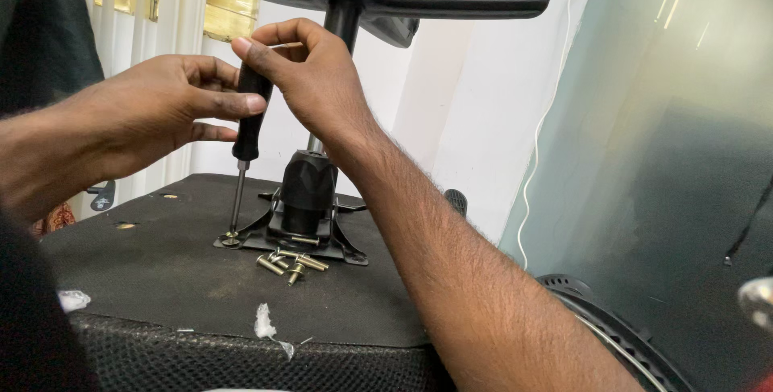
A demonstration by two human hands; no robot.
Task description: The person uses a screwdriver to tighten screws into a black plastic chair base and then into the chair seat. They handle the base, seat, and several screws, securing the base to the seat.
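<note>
We're looking at the upturned chair seat [161,279], black fabric underside up, mesh edge at front. Bolted on it, approx centre-back: black metal mounting plate [322,245] w/ gas cylinder rising from it. Just in front of the plate lie loose brass bolts [288,263], bunched together. White stuffing scraps [264,323] sit near the front edge & far left.

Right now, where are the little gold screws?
In the head view, the loose screws lie left of centre on the black seat underside, just in front of the metal mounting plate, right of the screwdriver's tip.

bare forearms, no sleeves, hairy
</note>
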